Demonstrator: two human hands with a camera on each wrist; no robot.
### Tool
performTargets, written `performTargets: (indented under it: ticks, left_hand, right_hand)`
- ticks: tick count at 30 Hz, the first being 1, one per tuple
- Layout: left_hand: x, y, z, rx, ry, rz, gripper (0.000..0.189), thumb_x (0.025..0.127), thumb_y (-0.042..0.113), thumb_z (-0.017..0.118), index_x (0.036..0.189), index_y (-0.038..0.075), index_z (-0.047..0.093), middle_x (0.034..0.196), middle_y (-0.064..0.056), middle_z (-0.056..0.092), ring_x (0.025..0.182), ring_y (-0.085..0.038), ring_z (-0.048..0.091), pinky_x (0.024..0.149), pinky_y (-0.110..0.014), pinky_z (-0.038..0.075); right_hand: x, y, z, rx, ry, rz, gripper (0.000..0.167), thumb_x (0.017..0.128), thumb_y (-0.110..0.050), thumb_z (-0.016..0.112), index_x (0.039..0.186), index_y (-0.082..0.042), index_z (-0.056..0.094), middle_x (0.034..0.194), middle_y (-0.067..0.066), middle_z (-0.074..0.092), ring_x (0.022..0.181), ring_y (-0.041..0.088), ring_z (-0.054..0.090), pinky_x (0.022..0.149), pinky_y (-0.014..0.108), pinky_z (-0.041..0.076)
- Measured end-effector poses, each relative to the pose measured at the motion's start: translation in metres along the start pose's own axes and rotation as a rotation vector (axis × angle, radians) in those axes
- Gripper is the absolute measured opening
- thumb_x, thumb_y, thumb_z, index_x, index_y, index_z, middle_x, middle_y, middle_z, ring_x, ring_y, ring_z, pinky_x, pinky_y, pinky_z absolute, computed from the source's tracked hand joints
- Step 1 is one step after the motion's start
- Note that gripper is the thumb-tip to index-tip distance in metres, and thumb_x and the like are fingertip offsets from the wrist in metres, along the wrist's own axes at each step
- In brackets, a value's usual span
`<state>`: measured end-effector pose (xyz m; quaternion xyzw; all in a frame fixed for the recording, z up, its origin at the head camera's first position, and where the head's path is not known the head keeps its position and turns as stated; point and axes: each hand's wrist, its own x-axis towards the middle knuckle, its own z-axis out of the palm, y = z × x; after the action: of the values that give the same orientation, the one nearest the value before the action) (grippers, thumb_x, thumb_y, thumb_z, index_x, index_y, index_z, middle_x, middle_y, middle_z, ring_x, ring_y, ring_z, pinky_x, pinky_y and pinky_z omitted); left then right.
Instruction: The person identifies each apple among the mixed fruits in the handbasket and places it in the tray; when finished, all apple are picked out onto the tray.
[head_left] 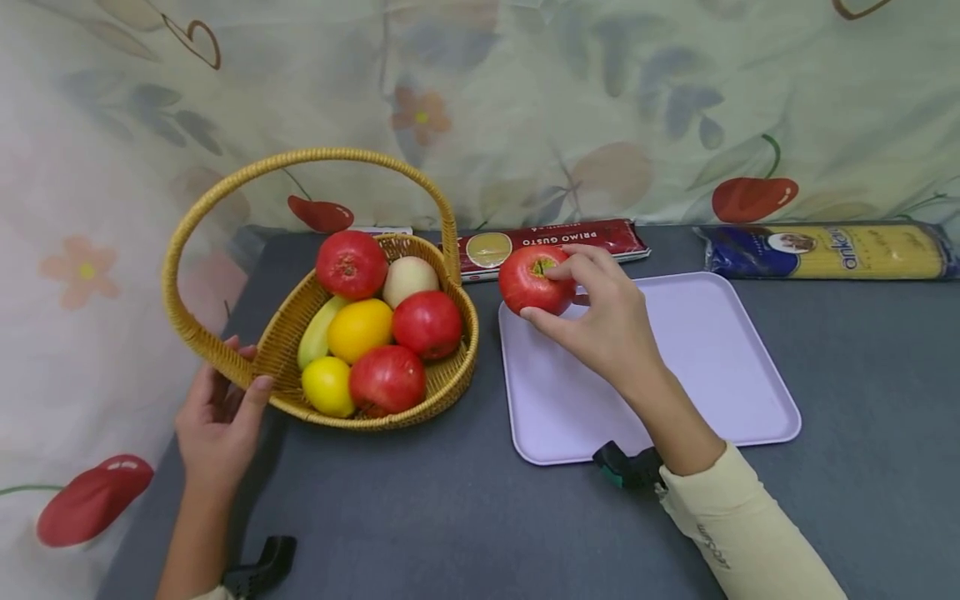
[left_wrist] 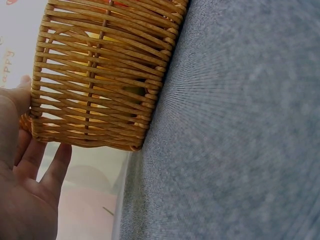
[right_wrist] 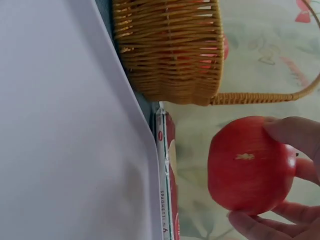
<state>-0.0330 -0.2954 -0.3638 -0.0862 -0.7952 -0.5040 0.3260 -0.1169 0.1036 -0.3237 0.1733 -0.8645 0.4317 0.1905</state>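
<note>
My right hand (head_left: 600, 312) holds a red apple (head_left: 528, 279) between thumb and fingertips, over the far left corner of a pale lilac tray (head_left: 712, 375). The right wrist view shows the same apple (right_wrist: 250, 165) held above tray level. At the left, my left hand (head_left: 221, 417) grips the wicker basket (head_left: 450, 387) by its rim at the handle's base, with the thumb on the near side. Inside the basket lie a pomegranate (head_left: 351, 265), a pale round fruit (head_left: 409, 282), an orange (head_left: 360, 331), a lemon (head_left: 327, 387), a banana-like yellow fruit (head_left: 318, 333) and two red apples (head_left: 387, 379).
Behind the tray, a red spaghetti packet (head_left: 577, 240) lies along the back edge of the grey table (head_left: 420, 508). A blue and yellow pasta packet (head_left: 832, 252) lies at the back right. Floral cloth (head_left: 525, 108) hangs behind and to the left.
</note>
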Motion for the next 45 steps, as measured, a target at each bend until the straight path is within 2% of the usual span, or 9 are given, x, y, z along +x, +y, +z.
performTargets:
  ticks: [4, 11, 17, 23, 30, 37, 42, 45]
  left_hand:
    - [0.000, 0.002, 0.000, 0.001, 0.002, -0.007, 0.051, 0.087, -0.017, 0.065, 0.137, -0.008, 0.055, 0.118, -0.025, 0.064, 0.110, -0.017, 0.065, 0.091, -0.019, 0.050]
    - [-0.003, -0.016, -0.003, 0.032, 0.013, -0.038, 0.054, 0.087, -0.016, 0.066, 0.138, -0.005, 0.056, 0.121, -0.023, 0.065, 0.112, -0.016, 0.064, 0.091, -0.018, 0.050]
    - [-0.001, -0.004, -0.001, 0.011, 0.009, -0.031, 0.052, 0.087, -0.016, 0.065, 0.137, -0.007, 0.056, 0.120, -0.024, 0.065, 0.112, -0.016, 0.064, 0.092, -0.018, 0.050]
    - [0.000, 0.002, -0.002, -0.003, 0.005, -0.024, 0.052, 0.087, -0.016, 0.065, 0.137, -0.008, 0.055, 0.119, -0.022, 0.065, 0.112, -0.017, 0.064, 0.092, -0.018, 0.050]
    - [0.001, 0.001, -0.001, -0.005, 0.000, -0.020, 0.052, 0.087, -0.016, 0.065, 0.137, -0.007, 0.055, 0.119, -0.024, 0.064, 0.111, -0.018, 0.063, 0.090, -0.017, 0.050]
    - [-0.002, 0.000, -0.001, -0.006, 0.012, -0.020, 0.052, 0.086, -0.017, 0.065, 0.137, -0.008, 0.055, 0.119, -0.022, 0.065, 0.110, -0.017, 0.064, 0.089, -0.017, 0.051]
    - [-0.002, -0.002, -0.001, -0.003, 0.014, -0.026, 0.052, 0.087, -0.016, 0.065, 0.137, -0.007, 0.055, 0.120, -0.022, 0.065, 0.111, -0.017, 0.064, 0.089, -0.017, 0.051]
    - [-0.001, 0.000, 0.000, -0.004, 0.008, -0.023, 0.052, 0.087, -0.016, 0.065, 0.138, -0.007, 0.055, 0.120, -0.023, 0.065, 0.111, -0.017, 0.064, 0.089, -0.017, 0.051]
  right_hand:
    - [0.001, 0.004, 0.001, -0.017, -0.035, 0.039, 0.041, 0.074, -0.019, 0.091, 0.106, -0.004, 0.070, 0.123, 0.012, 0.060, 0.113, 0.027, 0.057, 0.078, 0.047, 0.060]
    - [-0.001, 0.015, 0.009, -0.086, -0.135, 0.122, 0.037, 0.073, -0.021, 0.091, 0.100, -0.007, 0.068, 0.120, 0.013, 0.058, 0.107, 0.030, 0.056, 0.081, 0.048, 0.056]
    - [-0.002, 0.024, 0.020, -0.125, -0.202, 0.159, 0.034, 0.075, -0.023, 0.090, 0.097, -0.009, 0.067, 0.127, 0.014, 0.055, 0.112, 0.036, 0.055, 0.090, 0.055, 0.051]
    - [0.001, 0.023, 0.020, -0.106, -0.216, 0.132, 0.032, 0.078, -0.022, 0.088, 0.099, -0.007, 0.070, 0.132, 0.014, 0.056, 0.117, 0.035, 0.055, 0.094, 0.055, 0.048]
    - [0.003, 0.022, 0.012, -0.139, -0.248, 0.103, 0.018, 0.090, -0.020, 0.074, 0.103, -0.007, 0.075, 0.136, 0.018, 0.058, 0.124, 0.037, 0.055, 0.104, 0.057, 0.043]
    - [0.004, 0.020, 0.012, -0.158, -0.229, 0.078, 0.020, 0.090, -0.018, 0.073, 0.105, -0.005, 0.077, 0.136, 0.019, 0.058, 0.125, 0.036, 0.054, 0.102, 0.057, 0.044]
    - [0.006, 0.008, 0.013, -0.150, -0.126, -0.011, 0.018, 0.088, -0.016, 0.073, 0.103, -0.005, 0.077, 0.122, 0.015, 0.065, 0.114, 0.032, 0.058, 0.095, 0.053, 0.050]
    - [0.009, -0.007, 0.012, -0.093, -0.150, -0.062, 0.017, 0.090, -0.015, 0.071, 0.103, -0.006, 0.076, 0.109, 0.009, 0.069, 0.101, 0.026, 0.062, 0.087, 0.046, 0.054]
